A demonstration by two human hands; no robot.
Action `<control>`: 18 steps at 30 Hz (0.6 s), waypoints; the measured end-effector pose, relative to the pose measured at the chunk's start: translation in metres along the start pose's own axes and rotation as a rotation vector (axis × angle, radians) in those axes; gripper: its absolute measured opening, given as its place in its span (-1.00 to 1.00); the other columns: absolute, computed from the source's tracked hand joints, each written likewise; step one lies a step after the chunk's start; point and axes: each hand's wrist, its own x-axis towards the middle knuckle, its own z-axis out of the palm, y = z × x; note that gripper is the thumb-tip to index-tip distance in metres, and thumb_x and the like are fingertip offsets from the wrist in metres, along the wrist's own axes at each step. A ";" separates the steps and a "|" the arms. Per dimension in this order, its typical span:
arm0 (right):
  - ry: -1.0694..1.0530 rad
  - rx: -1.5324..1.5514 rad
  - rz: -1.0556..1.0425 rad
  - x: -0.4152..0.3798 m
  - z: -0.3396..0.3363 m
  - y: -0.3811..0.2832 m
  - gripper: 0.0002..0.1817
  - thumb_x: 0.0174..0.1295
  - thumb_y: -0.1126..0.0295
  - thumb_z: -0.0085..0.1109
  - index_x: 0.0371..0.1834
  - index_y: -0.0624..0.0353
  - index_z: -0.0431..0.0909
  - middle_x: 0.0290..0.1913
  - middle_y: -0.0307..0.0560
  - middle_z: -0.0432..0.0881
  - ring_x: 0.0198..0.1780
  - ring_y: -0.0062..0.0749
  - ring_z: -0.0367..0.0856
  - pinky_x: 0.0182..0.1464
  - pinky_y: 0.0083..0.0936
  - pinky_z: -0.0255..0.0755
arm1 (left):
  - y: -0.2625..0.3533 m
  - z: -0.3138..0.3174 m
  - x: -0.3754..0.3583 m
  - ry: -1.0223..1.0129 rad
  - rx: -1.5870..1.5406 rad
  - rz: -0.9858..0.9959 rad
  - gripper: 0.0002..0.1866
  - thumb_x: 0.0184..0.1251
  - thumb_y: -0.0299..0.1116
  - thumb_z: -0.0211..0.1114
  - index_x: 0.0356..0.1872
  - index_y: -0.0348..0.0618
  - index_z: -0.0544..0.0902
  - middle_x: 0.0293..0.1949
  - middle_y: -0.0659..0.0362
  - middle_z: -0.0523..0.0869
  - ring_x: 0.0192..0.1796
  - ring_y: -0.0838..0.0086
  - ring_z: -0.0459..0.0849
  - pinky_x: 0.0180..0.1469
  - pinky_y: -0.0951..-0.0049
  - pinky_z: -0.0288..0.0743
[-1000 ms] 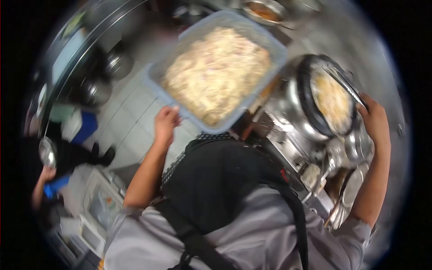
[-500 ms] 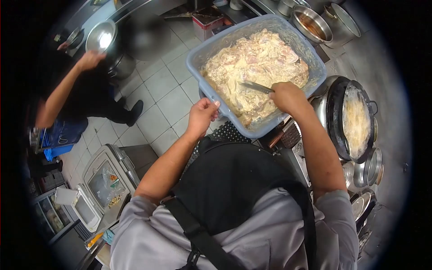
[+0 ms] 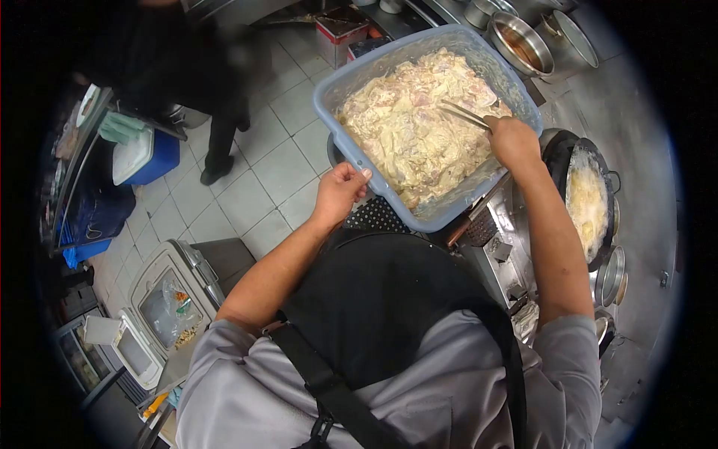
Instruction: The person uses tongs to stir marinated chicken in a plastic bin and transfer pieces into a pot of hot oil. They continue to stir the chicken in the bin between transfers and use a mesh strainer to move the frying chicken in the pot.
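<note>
A grey-blue plastic tub [image 3: 505, 82] stands in front of me, filled with raw meat pieces [image 3: 419, 142] coated in pale yellow batter. At its near left corner, my left hand [image 3: 342, 196] has its fingers closed on the rim. My right hand [image 3: 514, 142] grips metal tongs [image 3: 465, 114] over the right part of the tub. The tips of the tongs reach to the top of the battered meat, with no single piece visibly clamped between them.
On the right, a wok [image 3: 555, 161] holds bubbling, foaming oil. A steel bowl of brown liquid [image 3: 520, 45] sits at the back right. A person in dark clothes [image 3: 168, 67] is at the upper left, on the tiled floor [image 3: 247, 176]. An open grey bin [image 3: 161, 299] stands lower left.
My right hand and the tongs have moved up and right across the tub. My left hand stays on the rim. The other person has shifted, and their metal bowl is out of sight.
</note>
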 end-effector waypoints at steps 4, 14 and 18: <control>0.103 -0.036 -0.241 -0.017 -0.010 -0.013 -0.70 0.23 0.39 0.07 0.01 -0.03 0.65 -0.27 -0.03 0.67 -0.16 -0.09 0.71 -0.16 -0.17 0.56 | -0.002 0.000 0.001 -0.010 -0.009 0.006 -0.83 0.37 -0.33 0.36 -0.36 -0.13 0.58 -0.51 0.32 0.59 -0.49 0.68 0.51 -0.44 0.67 0.37; 0.052 -0.335 -0.585 0.014 -0.026 -0.080 -0.81 0.18 0.38 0.10 -0.39 0.06 0.75 -0.28 -0.07 0.70 -0.16 -0.21 0.70 -0.14 -0.27 0.51 | 0.001 0.002 -0.002 0.008 -0.006 -0.002 -0.80 0.39 -0.29 0.34 -0.40 -0.11 0.56 -0.51 0.30 0.60 -0.48 0.65 0.52 -0.41 0.61 0.37; 0.189 -0.248 -0.642 0.021 -0.019 -0.084 -0.85 0.11 0.43 0.12 -0.47 0.11 0.70 -0.34 -0.07 0.68 -0.23 -0.20 0.70 -0.16 -0.29 0.54 | -0.002 0.003 -0.001 0.011 -0.048 0.009 -0.84 0.37 -0.32 0.35 -0.34 -0.14 0.58 -0.51 0.32 0.59 -0.49 0.67 0.50 -0.43 0.65 0.35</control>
